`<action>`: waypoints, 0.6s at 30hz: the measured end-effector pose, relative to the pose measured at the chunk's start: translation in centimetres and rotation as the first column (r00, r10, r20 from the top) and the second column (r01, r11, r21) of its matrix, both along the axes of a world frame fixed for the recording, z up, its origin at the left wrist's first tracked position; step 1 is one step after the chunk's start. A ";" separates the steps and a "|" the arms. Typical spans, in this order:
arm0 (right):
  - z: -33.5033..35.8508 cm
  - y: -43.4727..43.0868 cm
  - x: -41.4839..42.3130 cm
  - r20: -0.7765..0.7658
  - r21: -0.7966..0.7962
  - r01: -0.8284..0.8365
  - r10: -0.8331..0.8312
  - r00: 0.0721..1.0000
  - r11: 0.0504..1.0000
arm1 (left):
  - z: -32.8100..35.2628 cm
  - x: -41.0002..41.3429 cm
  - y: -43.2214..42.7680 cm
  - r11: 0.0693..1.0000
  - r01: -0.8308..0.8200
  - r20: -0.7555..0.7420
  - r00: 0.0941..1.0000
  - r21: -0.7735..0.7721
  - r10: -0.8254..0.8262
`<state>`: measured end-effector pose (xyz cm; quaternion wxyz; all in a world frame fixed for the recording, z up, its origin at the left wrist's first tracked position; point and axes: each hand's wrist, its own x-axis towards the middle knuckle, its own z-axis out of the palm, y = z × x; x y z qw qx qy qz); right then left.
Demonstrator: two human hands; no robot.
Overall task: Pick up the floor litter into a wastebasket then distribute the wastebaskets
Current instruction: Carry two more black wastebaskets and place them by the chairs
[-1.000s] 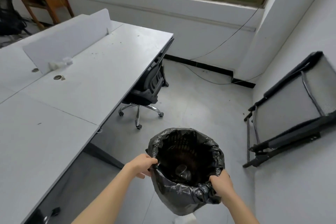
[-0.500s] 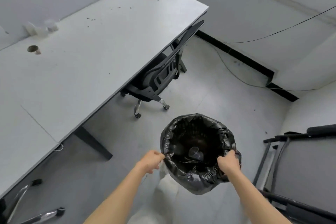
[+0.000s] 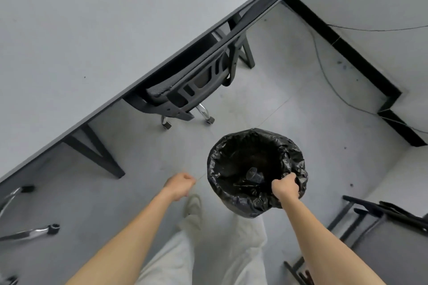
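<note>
Clutching the rim of one wastebasket [image 3: 252,159], right grip [image 3: 285,186]; left grip [image 3: 179,184] curled, empty.

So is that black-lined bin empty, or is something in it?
Not empty: a clear plastic cup lies at the bottom of the wastebasket, near where the right hand grips its rim.

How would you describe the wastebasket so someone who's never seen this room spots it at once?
Start at the long grey desk with the black office chair tucked under its edge. Nearer the person than that chair is the wastebasket, round and lined with a crinkled black bag. Unlike anything nearby, it is held: the right hand grips its rim.
</note>
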<state>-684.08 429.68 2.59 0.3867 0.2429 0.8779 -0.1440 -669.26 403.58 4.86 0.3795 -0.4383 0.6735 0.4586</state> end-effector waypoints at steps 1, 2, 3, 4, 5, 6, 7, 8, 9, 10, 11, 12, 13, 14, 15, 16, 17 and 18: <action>-0.4 0.6 -2.0 0.003 -0.008 0.007 -0.007 1.000 1.000 | -0.4 -1.7 0.7 1.000 -0.020 -0.001 1.000 -0.002 0.020; -0.9 1.1 -3.9 0.009 -0.010 0.005 -0.005 1.000 1.000 | -1.0 -3.3 1.4 0.999 -0.038 0.005 0.999 -0.019 0.039; -1.3 1.3 -5.5 0.009 -0.018 0.004 -0.004 1.000 1.000 | -1.3 -4.4 1.8 0.998 -0.052 0.007 0.999 -0.027 0.052; -1.8 1.6 -7.4 0.015 -0.031 0.015 -0.015 1.000 0.999 | -1.7 -5.7 2.4 0.998 -0.063 0.011 0.998 -0.026 0.063; -2.9 2.1 -9.7 0.012 -0.046 0.019 -0.019 1.000 0.999 | -2.6 -7.3 3.1 0.997 -0.075 0.007 0.997 -0.032 0.075; -4.4 2.6 -12.2 0.018 -0.062 0.016 -0.015 1.000 0.998 | -3.4 -9.0 4.0 0.994 -0.095 0.007 0.995 -0.044 0.096; -6.1 3.1 -14.7 0.019 -0.075 0.015 -0.013 1.000 0.997 | -4.7 -10.7 4.9 0.992 -0.118 0.004 0.993 -0.052 0.118; -7.5 3.4 -16.8 0.015 -0.082 0.029 -0.027 1.000 0.996 | -6.0 -12.3 5.7 0.990 -0.129 0.001 0.992 -0.060 0.130; -9.1 3.6 -18.8 -0.001 -0.090 0.044 -0.045 0.999 0.995 | -7.4 -13.9 6.3 0.989 -0.127 0.000 0.992 -0.071 0.127; -10.5 3.8 -20.6 -0.015 -0.093 0.078 -0.080 0.997 0.993 | -8.6 -15.5 7.0 0.990 -0.118 -0.002 0.993 -0.080 0.118; -12.4 4.3 -22.6 -0.025 -0.092 0.109 -0.111 0.993 0.990 | -10.2 -17.3 8.0 0.991 -0.110 -0.002 0.994 -0.082 0.110; -14.4 4.6 -24.5 -0.028 -0.105 0.153 -0.157 0.987 0.983 | -11.8 -19.0 8.8 0.991 -0.105 -0.004 0.994 -0.084 0.105; -15.8 4.7 -25.8 -0.042 -0.118 0.196 -0.202 0.978 0.973 | -12.8 -20.2 9.3 0.993 -0.085 -0.010 0.996 -0.081 0.084; -18.2 4.8 -27.7 -0.043 -0.156 0.247 -0.256 0.966 0.956 | -15.1 -22.1 10.0 0.995 -0.066 -0.019 0.998 -0.077 0.065; -19.9 5.1 -29.1 -0.050 -0.192 0.297 -0.312 0.949 0.935 | -16.4 -23.4 10.8 0.997 -0.045 -0.021 0.999 -0.063 0.044; -23.7 5.3 -31.0 -0.045 -0.219 0.353 -0.371 0.928 0.910 | -19.7 -25.7 11.3 0.998 -0.005 -0.030 1.000 -0.070 0.002; -24.6 5.2 -31.8 -0.070 -0.263 0.377 -0.407 0.911 0.888 | -20.5 -26.3 11.5 0.996 0.030 -0.046 0.998 -0.080 -0.033; -26.7 5.0 -32.6 -0.082 -0.287 0.403 -0.442 0.893 0.869 | -21.9 -27.4 11.5 0.991 0.080 -0.049 0.995 -0.107 -0.086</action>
